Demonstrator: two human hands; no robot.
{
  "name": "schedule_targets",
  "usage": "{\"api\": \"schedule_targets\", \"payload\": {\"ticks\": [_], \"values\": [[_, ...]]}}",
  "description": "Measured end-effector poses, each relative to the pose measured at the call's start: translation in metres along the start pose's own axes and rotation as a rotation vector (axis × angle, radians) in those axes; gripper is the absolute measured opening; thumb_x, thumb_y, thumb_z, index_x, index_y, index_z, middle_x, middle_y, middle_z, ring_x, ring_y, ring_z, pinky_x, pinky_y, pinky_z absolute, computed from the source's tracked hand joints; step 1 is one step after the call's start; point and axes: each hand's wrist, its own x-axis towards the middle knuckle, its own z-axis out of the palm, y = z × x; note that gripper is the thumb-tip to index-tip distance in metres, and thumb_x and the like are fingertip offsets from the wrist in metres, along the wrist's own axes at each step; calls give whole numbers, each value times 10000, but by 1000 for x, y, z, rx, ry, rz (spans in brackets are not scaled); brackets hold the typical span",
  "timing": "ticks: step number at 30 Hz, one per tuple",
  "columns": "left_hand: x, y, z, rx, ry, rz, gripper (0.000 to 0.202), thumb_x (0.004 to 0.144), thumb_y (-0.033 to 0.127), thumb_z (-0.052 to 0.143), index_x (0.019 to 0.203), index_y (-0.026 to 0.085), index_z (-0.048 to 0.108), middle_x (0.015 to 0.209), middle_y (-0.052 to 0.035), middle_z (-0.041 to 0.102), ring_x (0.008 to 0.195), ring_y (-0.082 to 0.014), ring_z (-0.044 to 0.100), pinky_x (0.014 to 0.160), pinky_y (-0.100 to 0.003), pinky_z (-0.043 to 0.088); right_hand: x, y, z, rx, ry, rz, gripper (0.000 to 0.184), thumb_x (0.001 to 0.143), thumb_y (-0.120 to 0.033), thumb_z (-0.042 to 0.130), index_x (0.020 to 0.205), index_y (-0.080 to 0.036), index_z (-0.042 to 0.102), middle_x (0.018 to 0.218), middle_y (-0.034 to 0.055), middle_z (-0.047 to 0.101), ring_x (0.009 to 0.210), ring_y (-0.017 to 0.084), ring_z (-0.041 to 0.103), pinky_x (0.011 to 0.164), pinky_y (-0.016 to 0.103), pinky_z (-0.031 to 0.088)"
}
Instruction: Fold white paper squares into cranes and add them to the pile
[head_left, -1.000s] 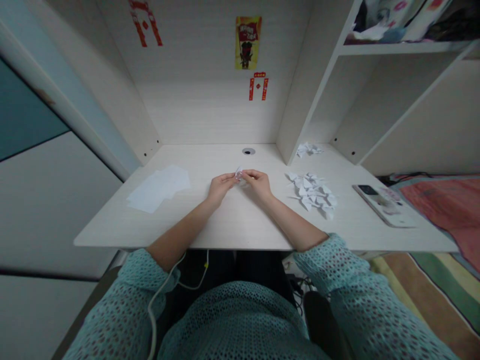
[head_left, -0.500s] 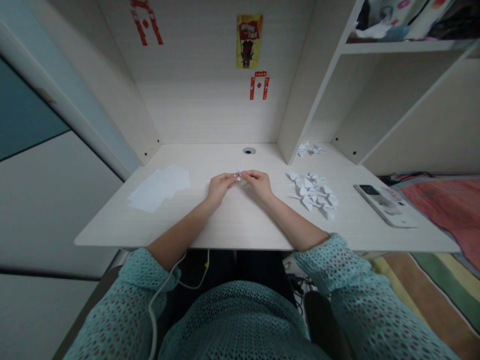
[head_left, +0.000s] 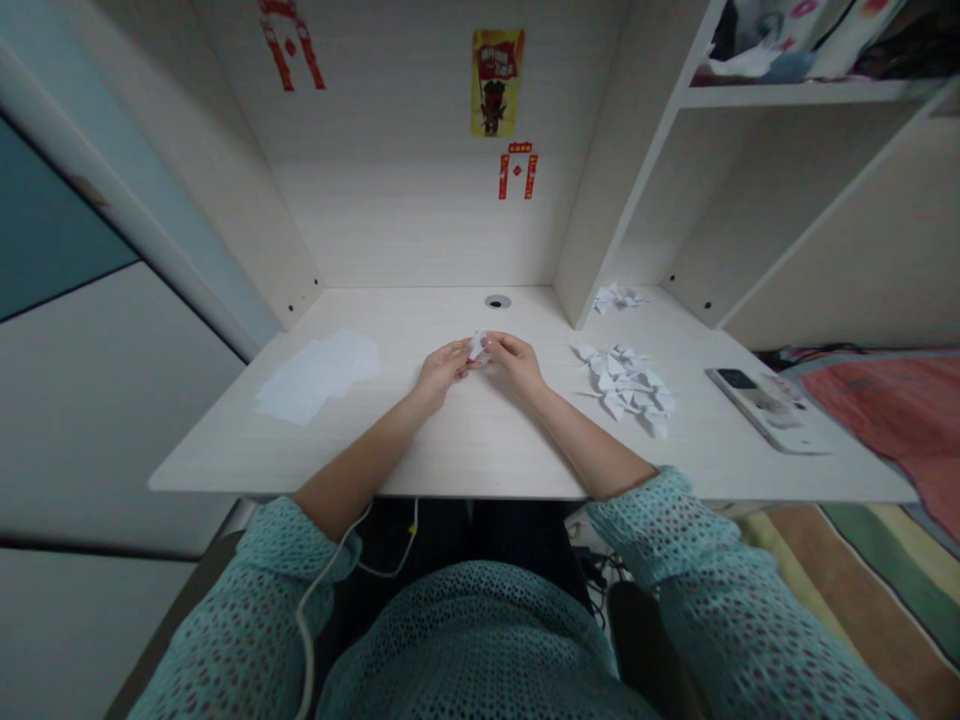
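Between my fingertips, over the middle of the desk, is a small piece of folded white paper (head_left: 477,345). My left hand (head_left: 443,370) pinches it from the left, and my right hand (head_left: 514,358) grips it from the right. Fingers cover part of the paper, so its exact shape is hard to make out. Off to the right of my right hand lies a pile of folded paper pieces (head_left: 626,383) with pointed ends. Flat white paper sheets (head_left: 322,375) are spread, overlapping, to the left of my left hand.
A phone (head_left: 765,410) lies at the desk's right side. More folded paper (head_left: 619,298) sits at the back, beyond the upright panel (head_left: 626,160). A cable hole (head_left: 498,301) is near the back wall. A white cable (head_left: 304,620) hangs across my left sleeve.
The folded paper has turned between my fingers and shows a broader white face. My right fingers have shifted slightly up; my left hand has barely moved.
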Motion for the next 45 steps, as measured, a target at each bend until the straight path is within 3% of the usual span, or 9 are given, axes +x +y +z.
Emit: {"api": "schedule_targets", "payload": {"ticks": [3, 7, 10, 13, 18, 22, 29, 38, 45], "values": [[-1, 3, -1, -146, -119, -81, 376, 713, 234, 676, 1081, 220, 600, 765, -5, 629, 656, -75, 559, 597, -188, 378, 1, 1, -1, 41, -87, -28, 414, 716, -477, 628, 1062, -251, 656, 1053, 38, 670, 875, 169, 604, 731, 289, 471], [-2, 3, -3, -217, -197, -127, 312, 727, 175, 645, 1034, 210, 598, 736, 7, 598, 619, -59, 542, 596, -177, 394, -1, -3, 1, -3, -100, -86, 324, 697, -487, 647, 888, -230, 696, 1046, 54, 669, 926, 187, 598, 776, 302, 465], [-2, 4, -2, -87, -110, -95, 272, 780, 350, 608, 1002, 191, 600, 809, -39, 632, 693, -108, 592, 613, -212, 422, -2, -7, 3, -44, -25, -86, 306, 657, -491, 680, 769, -206, 678, 885, 43, 680, 813, 174, 604, 714, 285, 467], [-4, 5, 3, 137, -31, 51, 406, 771, 533, 553, 946, 175, 625, 899, -80, 656, 802, -168, 618, 628, -245, 439, -2, -10, 3, -94, 39, -89, 308, 659, -491, 676, 731, -192, 650, 768, 25, 653, 730, 155, 584, 665, 267, 451], [-8, 6, 9, 385, 15, 246, 346, 584, 452, 742, 746, 160, 650, 739, -38, 657, 732, -163, 605, 664, -257, 430, -2, -12, 2, -186, 93, -102, 330, 678, -514, 644, 709, -186, 640, 746, 24, 641, 710, 144, 565, 631, 251, 425], [-7, 4, 7, 358, 57, 197, 333, 587, 458, 735, 693, 156, 646, 751, -59, 676, 742, -178, 610, 637, -262, 415, -3, -13, 2, -220, 101, -123, 309, 660, -493, 669, 680, -185, 666, 735, 32, 651, 700, 148, 568, 621, 257, 418], [-8, 4, 3, 376, 10, 95, 348, 621, 492, 695, 722, 163, 640, 810, -76, 696, 784, -184, 620, 584, -237, 368, -4, -11, 2, -208, 92, -97, 263, 646, -437, 702, 675, -176, 703, 694, 43, 677, 646, 153, 576, 596, 271, 404], [-2, 4, 1, 389, 19, 219, 343, 562, 448, 749, 740, 166, 668, 749, -51, 677, 724, -168, 600, 685, -276, 434, -1, -9, -2, -223, 74, -67, 276, 624, -452, 716, 682, -182, 717, 719, 55, 704, 659, 170, 604, 607, 281, 425], [3, 2, -8, 298, 37, 77, 355, 617, 491, 708, 754, 165, 682, 781, -86, 693, 716, -161, 607, 569, -246, 354, -1, -14, -1, -226, 98, -163, 249, 732, -431, 624, 828, -219, 713, 894, 43, 710, 809, 174, 619, 702, 288, 449]]}}
